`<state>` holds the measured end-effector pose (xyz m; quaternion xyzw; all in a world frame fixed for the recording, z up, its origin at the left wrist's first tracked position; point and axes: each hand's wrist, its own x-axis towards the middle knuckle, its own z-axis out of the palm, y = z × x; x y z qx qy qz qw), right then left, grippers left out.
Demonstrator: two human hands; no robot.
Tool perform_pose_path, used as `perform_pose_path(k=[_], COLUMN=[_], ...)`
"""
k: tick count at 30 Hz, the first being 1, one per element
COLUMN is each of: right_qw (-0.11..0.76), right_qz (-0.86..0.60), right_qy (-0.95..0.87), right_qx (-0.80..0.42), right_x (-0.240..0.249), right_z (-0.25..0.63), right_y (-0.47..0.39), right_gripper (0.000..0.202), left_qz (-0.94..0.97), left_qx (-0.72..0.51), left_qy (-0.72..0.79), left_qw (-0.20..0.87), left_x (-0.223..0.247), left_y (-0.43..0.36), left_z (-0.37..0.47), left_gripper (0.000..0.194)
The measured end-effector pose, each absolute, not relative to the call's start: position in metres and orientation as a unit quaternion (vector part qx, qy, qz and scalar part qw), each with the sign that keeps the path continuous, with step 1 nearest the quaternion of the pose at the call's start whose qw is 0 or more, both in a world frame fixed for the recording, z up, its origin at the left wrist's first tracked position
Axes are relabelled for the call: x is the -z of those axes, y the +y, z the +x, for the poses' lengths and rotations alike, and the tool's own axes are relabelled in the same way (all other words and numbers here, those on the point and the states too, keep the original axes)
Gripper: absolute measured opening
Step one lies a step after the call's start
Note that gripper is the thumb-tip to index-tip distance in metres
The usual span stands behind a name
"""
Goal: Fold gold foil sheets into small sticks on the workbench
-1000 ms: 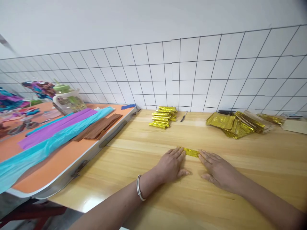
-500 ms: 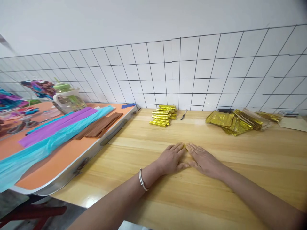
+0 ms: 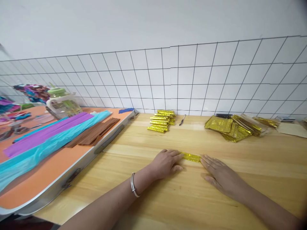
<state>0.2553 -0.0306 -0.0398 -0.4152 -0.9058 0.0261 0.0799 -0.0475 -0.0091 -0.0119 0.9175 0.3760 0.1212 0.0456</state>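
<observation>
A narrow folded strip of shiny gold foil paper [image 3: 191,157] lies flat on the wooden table [image 3: 134,191]. My left hand [image 3: 166,163] rests with fingertips on the strip's left end, fingers stretched out and thumb apart. At the right end, my right hand [image 3: 220,175] presses its flat, outstretched fingers, thumb spread away. The strip's middle shows between the two hands; its ends are partly hidden under the fingers. Beyond it, near the wall, lies a pile of similar folded gold strips [image 3: 161,121].
A pen [image 3: 182,120] lies right of the pile. Gold foil sheets [image 3: 219,124] are heaped at the back right, near a beige card [image 3: 293,129]. On the left, an orange-topped table [image 3: 59,166] holds purple [image 3: 52,132], turquoise [image 3: 57,135] and brown crepe paper [image 3: 96,132] and a green-lidded jug [image 3: 63,103].
My hands have slid apart along the gold strip, the right one farther to the right, baring its middle. The camera's view has tilted slightly.
</observation>
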Motion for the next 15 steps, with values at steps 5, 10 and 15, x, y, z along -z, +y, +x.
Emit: perform_pose_path(k=[5,10,15], right_qw=[0.058,0.072,0.067], right_qz=[-0.413,-0.402,-0.381], right_qy=[-0.909,-0.913,-0.920], right_qx=[0.010,0.014,-0.065], right_x=[0.028,0.006,0.012], right_z=[0.250,0.223,0.188], right_y=[-0.028,-0.015,-0.004], right_gripper=[0.057,0.053,0.062], left_qz=[0.923,0.926,0.927], left_qx=[-0.129,-0.132,-0.135], left_qy=[0.361,0.354,0.348], left_qw=[0.013,0.023,0.046], left_x=[0.013,0.021,0.022], left_y=[-0.009,-0.006,-0.007], left_z=[-0.034,-0.026,-0.028], left_gripper=[0.046,0.048,0.055])
